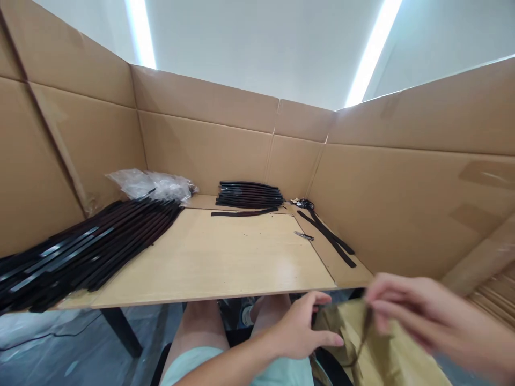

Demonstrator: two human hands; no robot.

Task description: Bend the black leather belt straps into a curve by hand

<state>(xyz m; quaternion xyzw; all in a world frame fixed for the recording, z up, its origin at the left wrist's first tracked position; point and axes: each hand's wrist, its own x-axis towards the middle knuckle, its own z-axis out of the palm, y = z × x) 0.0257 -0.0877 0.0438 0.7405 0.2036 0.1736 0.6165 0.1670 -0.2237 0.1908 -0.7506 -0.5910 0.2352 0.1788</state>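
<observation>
Below the table's front edge, my left hand (300,329) has its thumb and fingers spread apart beside a yellow-brown bag (386,354), with nothing visible between them. To its right, my right hand (414,311) is closed at the fingertips on the bag's upper edge; motion blurs it. A dark strip-like fold hangs from these fingertips along the bag's opening. What lies inside the bag is hidden.
Many black strips (120,236) cover the table's left side, near clear plastic (153,185). A stack of black strips (249,195) lies at the back. Tweezers (303,236) and two strips (330,236) lie right. Cardboard walls (209,150) surround the table (201,268).
</observation>
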